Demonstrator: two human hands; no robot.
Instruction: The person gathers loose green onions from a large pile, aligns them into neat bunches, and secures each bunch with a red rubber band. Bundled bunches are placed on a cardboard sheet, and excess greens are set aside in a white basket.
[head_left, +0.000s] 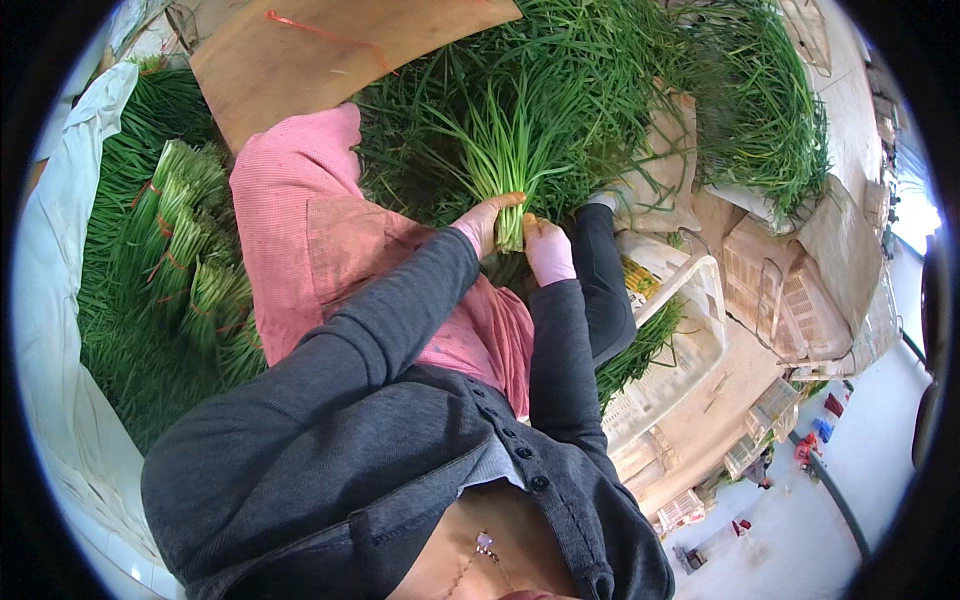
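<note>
A bunch of green garlic chives (510, 169) stands upright before me, leaves fanned out at the top and pale cut stems at the bottom. My left hand (486, 223), in a pale pink glove with stained fingertips, closes around the stems from the left. On the other side my right hand (549, 249), gloved alike, has its fingers against the lower stems; part of its grip is hidden. Behind the bunch spreads a large heap of loose chives (600, 82). A pink checked cloth (292, 232) covers my lap.
To the left, tied bundles of chives (176, 217) lie beside a white sheet (56, 262). A brown board (322, 60) stands at the upper left. On the right are a white plastic basket (709, 330) holding chives, and plastic crates (787, 292). More crates stand farther off.
</note>
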